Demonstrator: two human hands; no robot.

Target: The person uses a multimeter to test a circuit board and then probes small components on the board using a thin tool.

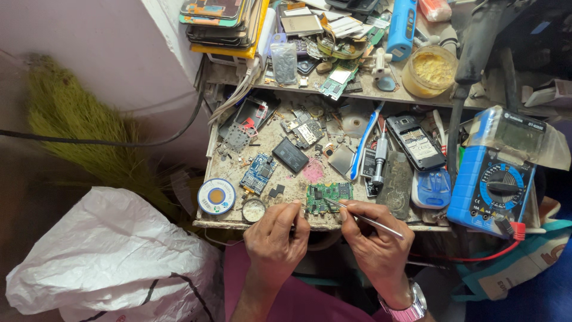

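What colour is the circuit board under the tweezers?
Green circuit board, seen in the head view.

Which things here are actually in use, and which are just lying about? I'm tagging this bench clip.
In use:
- green circuit board, steadied by the left hand
- metal tweezers, held in the right hand, tips on the board

Lying about:
- blue multimeter
- solder wire spool
- blue circuit board
- open phone
- toothbrush
- stack of phones

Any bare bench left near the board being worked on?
Little. One small patch lies between the blue board, black chip and green board. Elsewhere it is crowded: phone, multimeter, upper shelf.
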